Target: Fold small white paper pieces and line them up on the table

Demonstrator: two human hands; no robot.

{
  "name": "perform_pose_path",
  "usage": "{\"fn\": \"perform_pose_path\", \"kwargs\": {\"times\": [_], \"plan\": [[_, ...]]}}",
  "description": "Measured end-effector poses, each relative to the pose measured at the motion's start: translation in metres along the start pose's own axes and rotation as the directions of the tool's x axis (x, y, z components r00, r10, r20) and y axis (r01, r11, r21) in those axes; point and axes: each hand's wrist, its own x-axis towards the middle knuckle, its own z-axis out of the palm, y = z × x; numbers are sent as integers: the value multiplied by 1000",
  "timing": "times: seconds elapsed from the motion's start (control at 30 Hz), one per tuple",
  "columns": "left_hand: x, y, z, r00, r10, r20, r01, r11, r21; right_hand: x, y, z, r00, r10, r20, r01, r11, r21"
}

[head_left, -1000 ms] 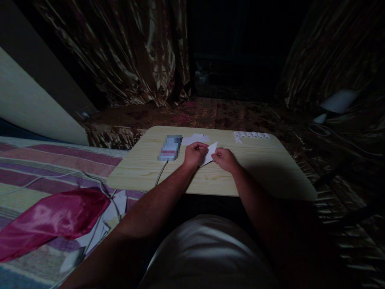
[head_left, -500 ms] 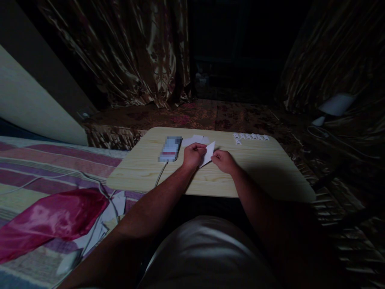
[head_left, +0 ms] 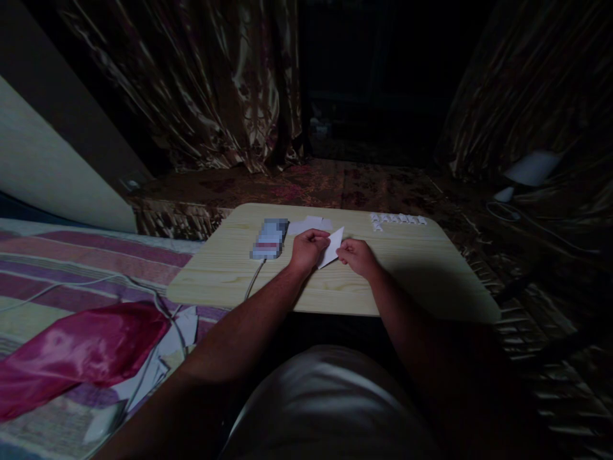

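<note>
A small white sheet of paper (head_left: 332,246), folded to a point, is held between both hands over the light wooden lap table (head_left: 421,268). My left hand (head_left: 308,248) is closed on its left side. My right hand (head_left: 355,255) pinches its right edge. Just behind the hands lie loose white paper pieces (head_left: 311,223). A row of several small folded white paper shapes (head_left: 397,220) sits at the table's far right.
A blurred phone (head_left: 269,238) with a cable (head_left: 253,284) lies on the table left of my hands. A striped bedspread (head_left: 71,268) with a pink plastic bag (head_left: 81,348) and paper scraps is at left. Dark curtains hang behind; a white lamp (head_left: 527,169) lies at right.
Both hands stay on the folded paper with only slight finger shifts. The camera view has drifted a little.
</note>
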Motion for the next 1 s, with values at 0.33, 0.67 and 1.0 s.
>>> {"fn": "perform_pose_path", "kwargs": {"times": [0.33, 0.67, 1.0], "plan": [[-4, 3, 2, 997, -16, 81, 13, 999, 46, 0, -9, -4, 989, 74, -129, -39, 965, 259], [-6, 1, 3, 990, -11, 139, 2, 998, 66, 1, -9, -5, 992, 81, -95, -57, 972, 230], [-6, 2, 3, 992, 0, 128, -8, 998, 64, 3, -3, -6, 989, 71, -128, -33, 960, 279]]}}
